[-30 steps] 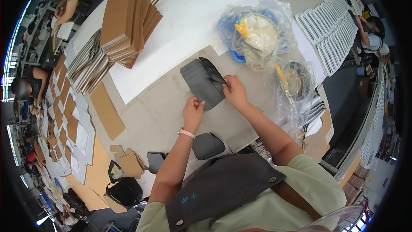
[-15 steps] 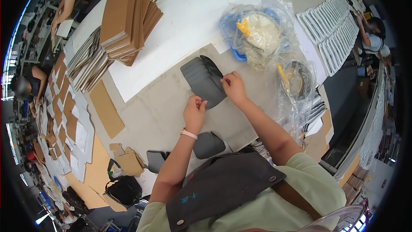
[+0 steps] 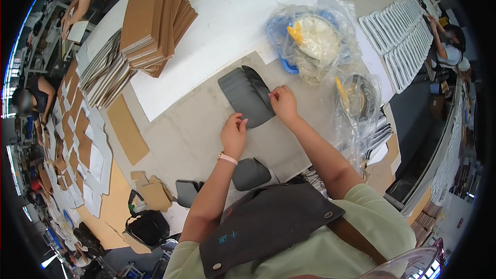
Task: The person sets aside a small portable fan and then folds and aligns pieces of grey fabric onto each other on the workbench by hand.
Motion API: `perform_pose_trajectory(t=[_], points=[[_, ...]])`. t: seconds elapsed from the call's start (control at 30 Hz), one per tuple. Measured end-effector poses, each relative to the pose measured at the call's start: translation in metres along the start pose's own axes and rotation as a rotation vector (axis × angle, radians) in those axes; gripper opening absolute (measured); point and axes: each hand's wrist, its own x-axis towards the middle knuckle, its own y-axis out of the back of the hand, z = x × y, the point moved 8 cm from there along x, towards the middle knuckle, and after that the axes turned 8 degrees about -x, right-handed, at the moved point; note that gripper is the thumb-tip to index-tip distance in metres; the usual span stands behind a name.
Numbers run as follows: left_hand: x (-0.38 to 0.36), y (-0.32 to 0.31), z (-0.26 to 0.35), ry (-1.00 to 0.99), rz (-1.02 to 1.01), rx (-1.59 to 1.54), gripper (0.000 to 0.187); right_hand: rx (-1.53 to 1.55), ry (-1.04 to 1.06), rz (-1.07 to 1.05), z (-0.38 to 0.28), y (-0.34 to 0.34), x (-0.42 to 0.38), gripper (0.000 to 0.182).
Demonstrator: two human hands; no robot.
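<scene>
**Both hands on the fan of grey pieces at table centre**

Nearest the body, at 6 o'clock from the hands, a single grey piece lies flat at the table edge, with another dark piece just beside it at its 9 o'clock.

The left hand sits at the lower edge of the grey stack, fingers curled and pinched close on that edge; whether it truly grips a piece or only presses on it cannot be told. The right hand rests at the stack's 3 o'clock side, fingers bent and closed onto the right edge of the top pieces. The stack lies fanned on the bare table, between the two hands and at 12 o'clock from the left one.

Containers: at 3 o'clock from the right hand, a clear bag holds a dark ring-shaped roll and something yellow. Farther off, at 1 o'clock, a larger clear bag holds a blue-rimmed tub with a pale mass and a yellow bit on top.

Beyond, at 10 o'clock, brown card stacks lean on a white sheet. At 2 o'clock, white pieces lie in rows.

Since the earlier frames the left hand has slid up to the stack's lower edge, and the right hand has shifted a little along the right edge. The stack and both bags stay where they were.
</scene>
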Motion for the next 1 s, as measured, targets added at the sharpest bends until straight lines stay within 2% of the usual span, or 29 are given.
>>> perform_pose_trajectory(t=[0.07,0.17,0.47,0.8,0.9,1.0], points=[[0.000,-0.001,-0.004,-0.025,0.015,0.011,0.021,-0.018,0.003,0.001,0.000,0.000,0.000,0.013],[0.001,-0.001,-0.008,0.054,0.009,-0.022,0.022,-0.031,-0.004,-0.010,0.002,-0.002,0.001,0.013],[0.000,0.003,0.013,-0.061,0.040,0.014,0.022,-0.019,-0.014,-0.037,0.004,-0.002,0.004,0.013],[0.005,-0.003,-0.010,-0.049,0.036,0.030,0.022,-0.077,0.014,-0.060,-0.001,-0.002,0.004,0.012],[0.005,-0.003,-0.012,-0.038,0.034,0.025,0.022,-0.190,0.185,0.045,-0.025,0.011,-0.003,0.013],[0.006,-0.001,-0.010,-0.035,0.035,0.005,0.021,-0.220,0.460,0.066,-0.056,0.012,-0.015,0.011]])
